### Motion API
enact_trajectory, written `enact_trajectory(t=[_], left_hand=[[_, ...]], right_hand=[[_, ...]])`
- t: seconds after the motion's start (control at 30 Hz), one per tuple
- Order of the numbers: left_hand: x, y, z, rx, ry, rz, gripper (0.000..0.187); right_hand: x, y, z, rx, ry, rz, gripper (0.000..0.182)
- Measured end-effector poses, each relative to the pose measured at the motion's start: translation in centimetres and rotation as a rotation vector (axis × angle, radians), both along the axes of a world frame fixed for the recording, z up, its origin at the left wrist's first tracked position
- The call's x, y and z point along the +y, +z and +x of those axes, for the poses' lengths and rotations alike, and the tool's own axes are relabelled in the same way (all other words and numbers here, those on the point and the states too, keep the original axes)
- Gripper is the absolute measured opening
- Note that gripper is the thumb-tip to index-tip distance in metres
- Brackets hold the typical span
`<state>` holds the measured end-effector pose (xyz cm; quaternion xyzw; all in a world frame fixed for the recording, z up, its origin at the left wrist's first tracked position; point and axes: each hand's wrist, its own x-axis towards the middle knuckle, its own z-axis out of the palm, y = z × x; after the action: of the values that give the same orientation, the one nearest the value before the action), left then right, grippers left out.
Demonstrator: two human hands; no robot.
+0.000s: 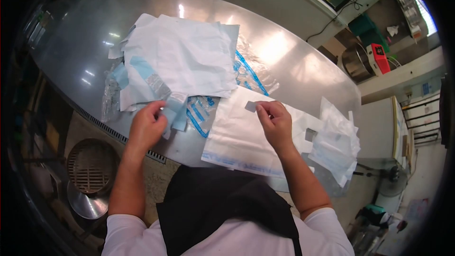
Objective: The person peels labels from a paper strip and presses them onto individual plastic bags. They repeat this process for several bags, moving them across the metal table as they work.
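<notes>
My left hand [149, 124] is closed, its fingertips at the lower edge of a pile of white plastic bags [185, 52]. Beside those fingers hangs a light-blue strip [176, 110]; whether they pinch it or something else is hidden. A flat white plastic bag [237, 130] with square cut-outs lies on the metal table. Over it, my right hand [275, 122] is closed, thumb against curled fingers, next to one cut-out. What that hand holds, if anything, cannot be made out.
Clear plastic wrapping with blue print [201, 114] lies partly under the bags. Crumpled white bags [335, 142] rest at the right end of the steel table [76, 33]. A round slatted basket [92, 166] stands below left. A fan [392, 180] is on the right.
</notes>
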<state>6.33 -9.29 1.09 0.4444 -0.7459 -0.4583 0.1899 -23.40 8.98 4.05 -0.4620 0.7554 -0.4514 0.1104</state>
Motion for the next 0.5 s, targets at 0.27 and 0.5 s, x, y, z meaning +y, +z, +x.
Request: enact_trajectory(t=[0.27,0.5], left_hand=[[0.1,1.6,-0.1,-0.091,0.034,-0.303,0.040],[3.1,2.5,-1.9,0.241,0.046,-0.557,0.041]], right_hand=[[-0.7,-5.2,-0.7,0.447,0.182,-0.048,0.010],[0.3,-6.1,-1.2,0.563,0.317,-0.027,0.013]])
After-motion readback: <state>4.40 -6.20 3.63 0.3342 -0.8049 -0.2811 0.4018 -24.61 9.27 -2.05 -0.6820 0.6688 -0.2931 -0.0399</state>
